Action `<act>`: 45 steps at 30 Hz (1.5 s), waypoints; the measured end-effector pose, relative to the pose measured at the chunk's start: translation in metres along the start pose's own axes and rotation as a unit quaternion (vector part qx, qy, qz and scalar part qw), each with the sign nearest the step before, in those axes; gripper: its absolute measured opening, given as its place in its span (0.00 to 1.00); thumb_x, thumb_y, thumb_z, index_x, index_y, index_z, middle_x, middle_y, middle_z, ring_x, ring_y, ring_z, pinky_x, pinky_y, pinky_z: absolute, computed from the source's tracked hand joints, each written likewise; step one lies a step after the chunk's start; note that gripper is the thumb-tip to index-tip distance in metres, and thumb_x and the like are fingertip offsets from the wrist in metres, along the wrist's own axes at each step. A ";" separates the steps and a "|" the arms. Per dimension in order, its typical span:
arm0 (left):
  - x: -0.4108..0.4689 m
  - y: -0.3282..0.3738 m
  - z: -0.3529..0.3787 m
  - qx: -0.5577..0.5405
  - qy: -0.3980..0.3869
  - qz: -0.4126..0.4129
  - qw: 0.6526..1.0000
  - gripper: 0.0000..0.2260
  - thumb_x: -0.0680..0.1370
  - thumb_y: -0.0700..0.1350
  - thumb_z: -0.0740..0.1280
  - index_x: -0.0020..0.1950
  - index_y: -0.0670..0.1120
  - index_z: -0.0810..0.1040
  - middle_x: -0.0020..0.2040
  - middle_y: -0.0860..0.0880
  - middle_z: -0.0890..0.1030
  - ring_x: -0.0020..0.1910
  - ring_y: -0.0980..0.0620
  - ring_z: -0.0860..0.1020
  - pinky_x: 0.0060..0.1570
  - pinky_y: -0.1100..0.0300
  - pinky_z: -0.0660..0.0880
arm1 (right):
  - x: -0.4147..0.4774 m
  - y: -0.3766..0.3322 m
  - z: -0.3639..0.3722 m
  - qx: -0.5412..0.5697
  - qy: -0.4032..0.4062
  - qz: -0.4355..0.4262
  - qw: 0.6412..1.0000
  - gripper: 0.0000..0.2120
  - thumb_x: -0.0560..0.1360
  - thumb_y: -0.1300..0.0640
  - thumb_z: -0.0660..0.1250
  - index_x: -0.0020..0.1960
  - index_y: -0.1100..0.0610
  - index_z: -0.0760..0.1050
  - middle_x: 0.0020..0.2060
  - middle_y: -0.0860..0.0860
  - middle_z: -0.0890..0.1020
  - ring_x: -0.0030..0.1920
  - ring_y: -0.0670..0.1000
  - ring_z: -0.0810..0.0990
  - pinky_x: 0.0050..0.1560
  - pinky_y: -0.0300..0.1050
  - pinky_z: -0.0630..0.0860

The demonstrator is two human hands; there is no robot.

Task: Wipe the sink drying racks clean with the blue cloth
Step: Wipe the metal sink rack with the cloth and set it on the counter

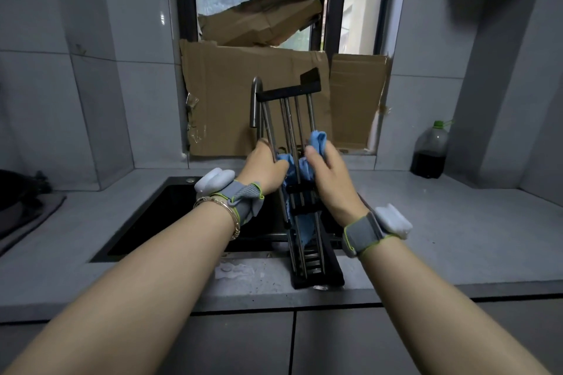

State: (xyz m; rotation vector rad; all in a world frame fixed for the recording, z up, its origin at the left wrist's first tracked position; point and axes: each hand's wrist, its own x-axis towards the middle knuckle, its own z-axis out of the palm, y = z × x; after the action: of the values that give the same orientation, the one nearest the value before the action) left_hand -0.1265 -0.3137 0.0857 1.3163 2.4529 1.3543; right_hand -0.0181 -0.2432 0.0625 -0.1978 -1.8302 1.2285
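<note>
A drying rack of metal rods with black end bars is tilted up over the black sink. Its near end rests on the counter's front edge and its far end is raised toward the window. My left hand grips the rack's left rods at mid-length. The blue cloth is threaded among the rods and hangs down behind them. My right hand pinches the cloth against the right rods. Both wrists carry grey straps with white pods.
A curved metal faucet stands just behind the rack. Cardboard sheets cover the window opening. A plastic bottle of dark liquid stands at the right back corner. A dark pan sits at far left. Water is puddled on the counter.
</note>
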 end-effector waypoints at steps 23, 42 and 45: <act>-0.004 0.005 -0.005 -0.004 -0.040 0.008 0.999 0.16 0.78 0.44 0.63 0.63 0.41 0.65 0.47 0.46 0.72 0.46 0.49 0.71 0.42 0.61 0.66 | -0.003 0.005 -0.022 -0.141 0.074 0.008 0.987 0.07 0.73 0.64 0.68 0.51 0.61 0.76 0.39 0.46 0.77 0.39 0.40 0.74 0.39 0.24 0.70; 0.008 0.015 -0.015 -0.281 0.047 0.061 0.957 0.14 0.75 0.49 0.70 0.57 0.47 0.72 0.50 0.51 0.79 0.57 0.46 0.78 0.53 0.56 0.72 | 0.038 -0.054 -0.014 -0.010 0.172 -0.011 0.985 0.12 0.70 0.62 0.73 0.44 0.53 0.70 0.39 0.49 0.76 0.40 0.47 0.76 0.44 0.41 0.76; 0.008 0.016 -0.017 -0.274 0.056 0.070 0.958 0.09 0.76 0.48 0.69 0.53 0.50 0.72 0.44 0.56 0.77 0.49 0.52 0.77 0.51 0.57 0.72 | 0.047 -0.063 -0.002 0.017 0.208 -0.034 0.977 0.15 0.69 0.62 0.73 0.46 0.53 0.67 0.38 0.51 0.78 0.40 0.49 0.78 0.45 0.45 0.77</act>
State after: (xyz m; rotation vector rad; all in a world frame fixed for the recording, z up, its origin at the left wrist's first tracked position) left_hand -0.1279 -0.3159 0.1104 1.3034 1.8442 1.9961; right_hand -0.0240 -0.2469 0.1411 -0.3435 -1.4396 1.0766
